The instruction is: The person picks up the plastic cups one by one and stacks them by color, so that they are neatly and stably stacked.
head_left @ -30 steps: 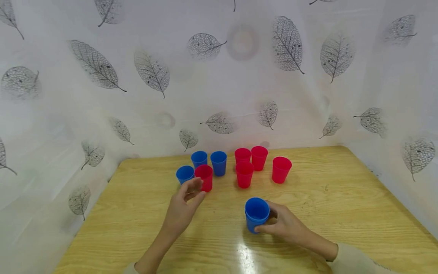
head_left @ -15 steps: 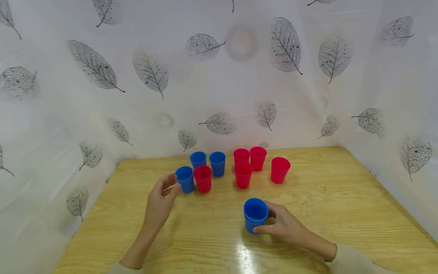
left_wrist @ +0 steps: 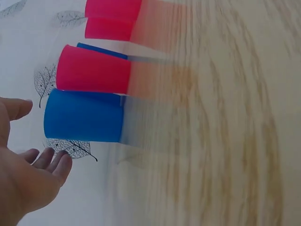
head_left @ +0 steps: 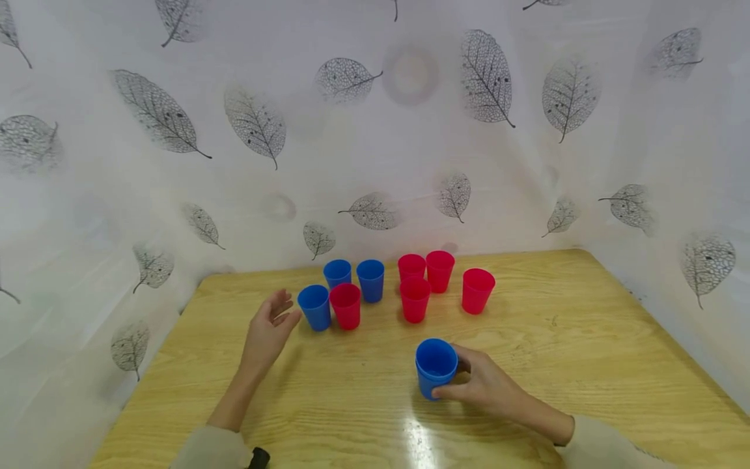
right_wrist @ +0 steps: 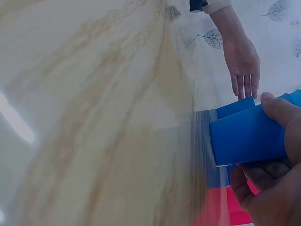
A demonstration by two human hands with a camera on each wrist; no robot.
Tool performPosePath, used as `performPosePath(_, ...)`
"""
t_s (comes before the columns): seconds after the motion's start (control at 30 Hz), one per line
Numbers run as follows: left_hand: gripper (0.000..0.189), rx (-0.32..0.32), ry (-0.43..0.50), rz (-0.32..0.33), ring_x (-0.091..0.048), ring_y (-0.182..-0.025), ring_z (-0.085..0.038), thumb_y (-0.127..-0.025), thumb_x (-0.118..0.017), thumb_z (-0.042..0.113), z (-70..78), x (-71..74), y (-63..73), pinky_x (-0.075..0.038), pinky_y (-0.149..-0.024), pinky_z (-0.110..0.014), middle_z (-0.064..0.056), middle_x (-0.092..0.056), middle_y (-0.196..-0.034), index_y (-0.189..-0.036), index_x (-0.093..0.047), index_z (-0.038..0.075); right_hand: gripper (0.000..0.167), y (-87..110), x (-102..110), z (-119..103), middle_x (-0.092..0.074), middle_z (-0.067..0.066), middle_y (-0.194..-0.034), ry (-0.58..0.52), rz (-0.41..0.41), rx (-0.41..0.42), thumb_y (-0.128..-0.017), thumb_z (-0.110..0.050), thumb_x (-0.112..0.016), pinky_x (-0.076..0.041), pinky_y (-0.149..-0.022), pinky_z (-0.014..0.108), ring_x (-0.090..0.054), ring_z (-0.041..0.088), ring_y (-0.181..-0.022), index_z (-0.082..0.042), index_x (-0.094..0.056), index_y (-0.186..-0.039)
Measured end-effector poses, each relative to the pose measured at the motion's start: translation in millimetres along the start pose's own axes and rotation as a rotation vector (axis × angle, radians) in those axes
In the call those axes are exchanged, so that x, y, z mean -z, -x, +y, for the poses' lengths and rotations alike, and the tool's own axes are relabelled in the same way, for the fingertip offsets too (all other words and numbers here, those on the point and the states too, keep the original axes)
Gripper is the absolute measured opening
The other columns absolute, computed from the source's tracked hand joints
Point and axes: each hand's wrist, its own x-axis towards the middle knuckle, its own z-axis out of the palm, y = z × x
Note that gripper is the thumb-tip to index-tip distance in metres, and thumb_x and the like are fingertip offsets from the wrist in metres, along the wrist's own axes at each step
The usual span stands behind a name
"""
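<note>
My right hand grips a nested stack of blue cups at the front middle of the table, two rims showing. In the right wrist view the thumb lies over the upper side of the blue cup, fingers beneath. On the left, my left hand holds nothing, its fingers relaxed and the palm turned toward the leftmost blue cup. The left wrist view has that blue cup beyond the thumb and fingertips. A red cup stands upright right beside it.
Behind them stand two more blue cups, the left partly covered and the right. Several red cups stand farther right, one at the front and one apart. A leaf-patterned curtain borders the wooden table.
My left hand has drawn left, away from the red cup, to the left side of the leftmost blue cup. The right hand keeps its grip on the blue cups in the same place.
</note>
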Motion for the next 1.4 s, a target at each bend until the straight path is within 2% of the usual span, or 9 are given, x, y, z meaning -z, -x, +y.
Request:
performPosePath(0.1,0.069,0.02,-0.026,-0.06,-0.042,-0.144,-0.037,-0.102,-0.068,0.014,-5.2,0.3,-6.4,-0.036,-0.118,-0.044,-0.026,-0.041,-0.156,-0.157,-0.031,-0.006,0.061,-0.2,0,0,-0.07,0.012,-0.126,-0.003,-0.002,-0.008,-0.085,-0.021,-0.087,-0.057,-0.093,0.029,-0.067,0.019,-0.112,0.001,-0.06,-0.136)
performPosePath(0.17,0.074,0.036,-0.044,-0.096,-0.038,-0.146,-0.038,-0.102,-0.069,0.019,-7.6,-0.1,-9.5,-0.032,-0.12,-0.049,-0.025,-0.038,-0.158,-0.158,-0.027,-0.005,0.061,-0.4,1,-1,-0.07,0.012,-0.126,-0.007,-0.005,-0.018,-0.086,-0.021,-0.087,-0.056,-0.093,0.028,-0.067,0.021,-0.112,0.001,-0.06,-0.136)
performPosePath(0.3,0.084,0.064,-0.067,-0.14,-0.034,-0.148,-0.04,-0.1,-0.071,0.025,-10.3,-2.4,-15.1,-0.03,-0.122,-0.049,-0.025,-0.032,-0.162,-0.16,-0.022,-0.005,0.062,-1.0,2,-1,-0.069,0.013,-0.128,-0.012,-0.013,-0.038,-0.086,-0.021,-0.087,-0.055,-0.093,0.026,-0.067,0.026,-0.114,0.001,-0.06,-0.137)
performPosePath(0.5,0.089,0.087,-0.076,-0.17,-0.033,-0.149,-0.042,-0.098,-0.073,0.025,-11.8,-7.9,-22.3,-0.031,-0.121,-0.048,-0.026,-0.026,-0.165,-0.161,-0.018,-0.005,0.062,-1.3,2,-1,-0.069,0.013,-0.128,-0.007,-0.013,-0.037,-0.086,-0.021,-0.087,-0.055,-0.093,0.025,-0.067,0.029,-0.114,0.001,-0.06,-0.137)
performPosePath(0.67,0.09,0.087,-0.082,-0.166,-0.031,-0.149,-0.044,-0.097,-0.075,0.024,-9.6,-13.7,-25.9,-0.03,-0.121,-0.05,-0.03,-0.028,-0.163,-0.161,-0.019,-0.006,0.061,-1.4,1,1,-0.07,0.012,-0.127,0.0,-0.007,-0.014,-0.086,-0.021,-0.087,-0.056,-0.093,0.027,-0.067,0.027,-0.113,0.001,-0.06,-0.136)
performPosePath(0.97,0.083,0.096,-0.127,-0.131,-0.041,-0.143,-0.044,-0.097,-0.075,0.026,-16.0,-20.1,-34.0,-0.036,-0.117,-0.052,-0.029,-0.039,-0.157,-0.159,-0.029,-0.004,0.062,-1.3,0,2,-0.071,0.012,-0.124,0.014,0.0,0.012,-0.085,-0.023,-0.088,-0.057,-0.092,0.029,-0.068,0.02,-0.111,0.001,-0.061,-0.135)
performPosePath(1.2,0.079,0.102,-0.122,-0.12,-0.043,-0.142,-0.043,-0.097,-0.075,0.028,-13.0,-18.7,-32.6,-0.038,-0.116,-0.052,-0.029,-0.04,-0.156,-0.158,-0.033,-0.002,0.061,-1.4,0,3,-0.071,0.012,-0.124,0.013,0.0,0.011,-0.085,-0.023,-0.088,-0.057,-0.091,0.029,-0.068,0.019,-0.11,0.001,-0.061,-0.135)
performPosePath(1.4,0.08,0.112,-0.151,-0.085,-0.046,-0.141,-0.042,-0.097,-0.075,0.03,-13.5,-9.1,-28.1,-0.039,-0.116,-0.051,-0.029,-0.043,-0.154,-0.156,-0.034,-0.004,0.062,-1.3,1,2,-0.07,0.012,-0.125,0.006,-0.01,-0.002,-0.085,-0.022,-0.087,-0.057,-0.091,0.029,-0.068,0.021,-0.111,0.001,-0.06,-0.136)
